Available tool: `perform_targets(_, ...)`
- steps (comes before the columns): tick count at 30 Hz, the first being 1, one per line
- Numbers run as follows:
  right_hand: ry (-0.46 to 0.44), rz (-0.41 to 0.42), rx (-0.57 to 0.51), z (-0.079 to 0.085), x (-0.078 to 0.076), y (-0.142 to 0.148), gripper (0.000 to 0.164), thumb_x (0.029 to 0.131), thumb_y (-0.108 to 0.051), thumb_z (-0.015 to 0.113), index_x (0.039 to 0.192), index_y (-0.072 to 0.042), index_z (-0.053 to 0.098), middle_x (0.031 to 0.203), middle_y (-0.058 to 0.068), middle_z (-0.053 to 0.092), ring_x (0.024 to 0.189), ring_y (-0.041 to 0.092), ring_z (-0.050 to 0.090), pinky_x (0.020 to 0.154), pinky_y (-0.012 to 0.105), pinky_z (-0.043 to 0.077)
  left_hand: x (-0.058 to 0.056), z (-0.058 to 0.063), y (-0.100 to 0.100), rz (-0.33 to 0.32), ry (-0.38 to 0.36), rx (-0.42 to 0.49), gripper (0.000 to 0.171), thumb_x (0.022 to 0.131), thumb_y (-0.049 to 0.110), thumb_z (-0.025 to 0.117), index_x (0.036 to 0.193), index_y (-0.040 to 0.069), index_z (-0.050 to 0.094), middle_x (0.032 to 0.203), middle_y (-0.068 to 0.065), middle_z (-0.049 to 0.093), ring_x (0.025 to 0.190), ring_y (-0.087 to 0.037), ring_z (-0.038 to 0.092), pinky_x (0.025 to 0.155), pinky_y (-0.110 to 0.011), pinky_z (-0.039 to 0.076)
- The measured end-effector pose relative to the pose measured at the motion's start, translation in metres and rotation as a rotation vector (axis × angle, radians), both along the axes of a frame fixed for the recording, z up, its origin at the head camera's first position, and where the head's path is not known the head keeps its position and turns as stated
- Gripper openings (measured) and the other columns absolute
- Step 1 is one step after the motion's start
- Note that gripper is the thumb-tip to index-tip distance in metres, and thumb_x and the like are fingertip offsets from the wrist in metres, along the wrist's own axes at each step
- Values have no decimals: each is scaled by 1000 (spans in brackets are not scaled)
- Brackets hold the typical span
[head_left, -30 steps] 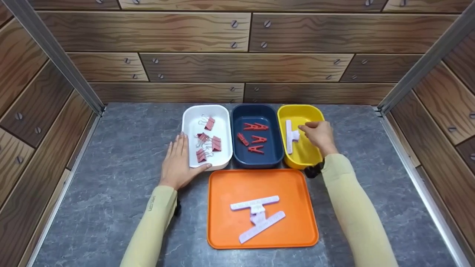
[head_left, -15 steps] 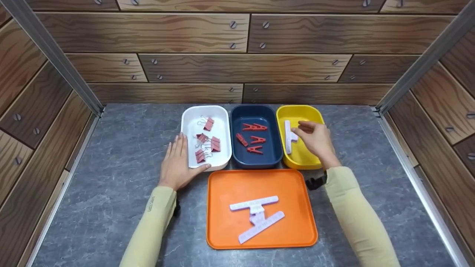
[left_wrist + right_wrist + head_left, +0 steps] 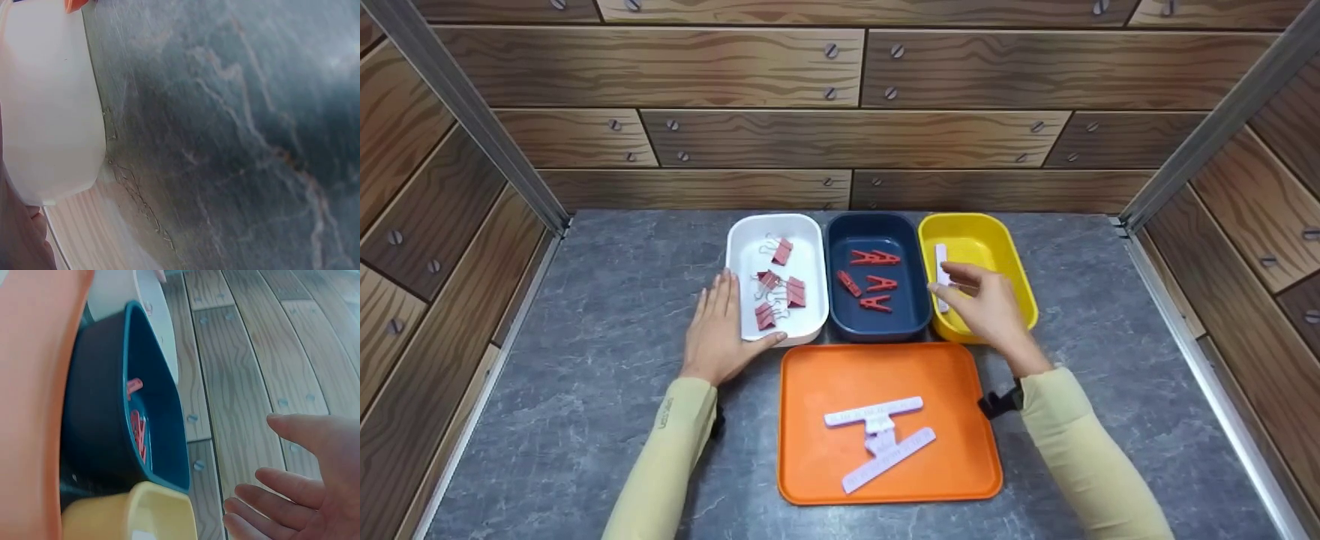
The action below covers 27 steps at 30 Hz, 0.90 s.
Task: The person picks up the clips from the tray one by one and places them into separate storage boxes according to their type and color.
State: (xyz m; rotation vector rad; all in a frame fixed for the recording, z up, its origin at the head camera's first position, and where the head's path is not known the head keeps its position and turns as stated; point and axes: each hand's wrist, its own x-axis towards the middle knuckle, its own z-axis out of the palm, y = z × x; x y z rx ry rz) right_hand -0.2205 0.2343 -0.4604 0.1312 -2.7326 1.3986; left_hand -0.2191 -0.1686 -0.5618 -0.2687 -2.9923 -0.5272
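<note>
My right hand [image 3: 990,307] hovers over the front part of the yellow bin [image 3: 994,244], fingers apart and holding nothing. Under its thumb and fingertips lies a pale lilac bag clip [image 3: 941,260], partly hidden by the hand. In the right wrist view the thumb and the loosely spread fingers [image 3: 270,495] have only air between them. My left hand [image 3: 714,330] rests along the left side of the white bin [image 3: 806,240], its thumb at the front corner. Several red binder clips [image 3: 796,292] lie in that bin. Two more lilac bag clips [image 3: 874,412] lie on the orange tray [image 3: 817,465].
Between the white and yellow bins stands a dark blue bin [image 3: 877,226] with several red clothespins [image 3: 875,303]. The tray sits right in front of the bins on the grey marbled table [image 3: 630,300]. Wood-patterned walls [image 3: 750,71] enclose the back and sides.
My right hand has shifted left and toward me over the yellow bin, from its right side to above the lilac clip there. My left hand has stayed put.
</note>
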Motion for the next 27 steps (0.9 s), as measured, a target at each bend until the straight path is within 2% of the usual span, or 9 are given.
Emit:
perform_targets(7, -30, 56, 16, 1, 22, -10, 55, 93, -35, 77, 137, -6, 64, 135, 11, 63, 123, 30, 60, 104, 45, 50, 0, 1, 1, 3, -6, -16, 130, 78, 92, 44, 161, -2, 10, 168, -18, 8, 154, -31, 6, 124, -40, 0)
perform_targets(12, 1, 116, -3, -1, 36, -16, 53, 91, -33, 79, 136, -8, 66, 133, 8, 65, 121, 29, 61, 103, 46, 50, 0, 2, 0, 6, -16, -15, 131, 78, 93, 44, 161, -2, 9, 168, -18, 7, 154, -32, 7, 124, -41, 1)
perform_targets(20, 69, 295, 3, -14, 54, -27, 47, 89, -28, 82, 131, -12, 70, 128, 0, 68, 117, 20, 64, 101, 43, 52, 0, 1, -1, 5, -18, -25, 132, 77, 94, 42, 161, -2, 9, 168, -18, 8, 154, -31, 7, 124, -41, 1)
perform_targets(27, 47, 444, 49, -26, 71, -37, 46, 86, -26, 85, 129, -15, 72, 125, -4, 70, 116, 21, 64, 99, 46, 53, -1, 1, 0, 5, -20, -30, 132, 77, 95, 41, 161, -2, 9, 168, -18, 9, 154, -30, 6, 124, -38, 0)
